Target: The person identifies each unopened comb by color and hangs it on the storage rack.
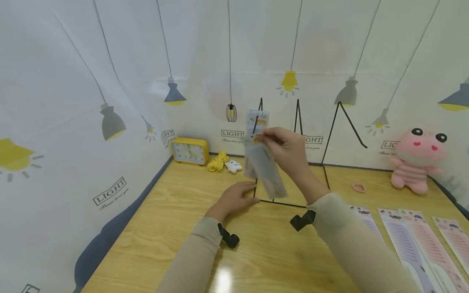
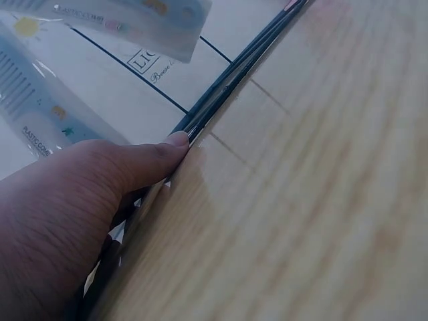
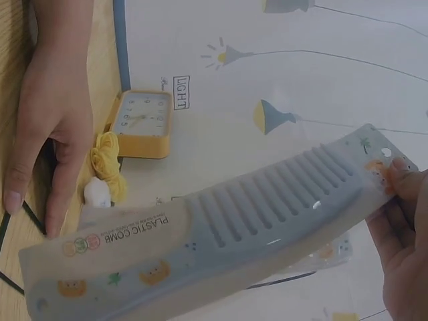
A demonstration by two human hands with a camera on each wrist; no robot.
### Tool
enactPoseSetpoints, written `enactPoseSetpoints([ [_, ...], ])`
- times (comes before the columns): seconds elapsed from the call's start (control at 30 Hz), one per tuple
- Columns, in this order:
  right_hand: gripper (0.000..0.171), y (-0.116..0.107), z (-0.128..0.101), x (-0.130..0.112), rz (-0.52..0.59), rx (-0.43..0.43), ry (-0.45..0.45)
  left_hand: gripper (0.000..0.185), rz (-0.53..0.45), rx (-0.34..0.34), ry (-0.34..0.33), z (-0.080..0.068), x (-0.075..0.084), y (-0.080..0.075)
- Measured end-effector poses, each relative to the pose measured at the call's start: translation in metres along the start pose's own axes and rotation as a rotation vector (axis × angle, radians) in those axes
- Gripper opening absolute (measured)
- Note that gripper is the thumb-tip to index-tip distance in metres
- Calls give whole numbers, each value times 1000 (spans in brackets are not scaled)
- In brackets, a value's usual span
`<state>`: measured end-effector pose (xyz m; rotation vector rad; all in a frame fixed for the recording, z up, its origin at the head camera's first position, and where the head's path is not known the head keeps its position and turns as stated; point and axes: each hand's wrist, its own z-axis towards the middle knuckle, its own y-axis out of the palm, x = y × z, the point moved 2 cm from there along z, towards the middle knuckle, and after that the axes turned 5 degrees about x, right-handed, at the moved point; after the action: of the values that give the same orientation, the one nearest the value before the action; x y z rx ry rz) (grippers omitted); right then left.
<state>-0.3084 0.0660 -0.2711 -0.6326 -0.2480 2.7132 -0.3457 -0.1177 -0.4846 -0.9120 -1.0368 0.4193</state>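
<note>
Left hand (image 1: 234,198) at lower centre presses flat, steadying the wire rack (image 1: 289,202); right hand (image 1: 289,148) pinches the packaged comb (image 1: 264,167) by its top, hanging free.

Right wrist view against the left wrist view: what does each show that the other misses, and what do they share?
Only the right wrist view shows the right hand pinching the top end of a packaged plastic comb, with the comb's teeth and printed label readable, plus the yellow clock and yellow cord behind. Only the left wrist view shows, close up, the left thumb tip against the black wire frame lying on the wooden table. Both show the left hand resting on the table and pale comb packaging.
</note>
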Motion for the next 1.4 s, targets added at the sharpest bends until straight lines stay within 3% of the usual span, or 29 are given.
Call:
enactPoseSetpoints([
  [0.37,10,10,-2,20,-31,64,-16,67,1,-15,-24,0,1,0],
  [0.87,13,23,3,37,-48,126,63,65,-18,4,-42,-3,4,-4],
  [1.4,13,31,10,54,12,167,120,65,-26,3,-48,-2,6,-5],
])
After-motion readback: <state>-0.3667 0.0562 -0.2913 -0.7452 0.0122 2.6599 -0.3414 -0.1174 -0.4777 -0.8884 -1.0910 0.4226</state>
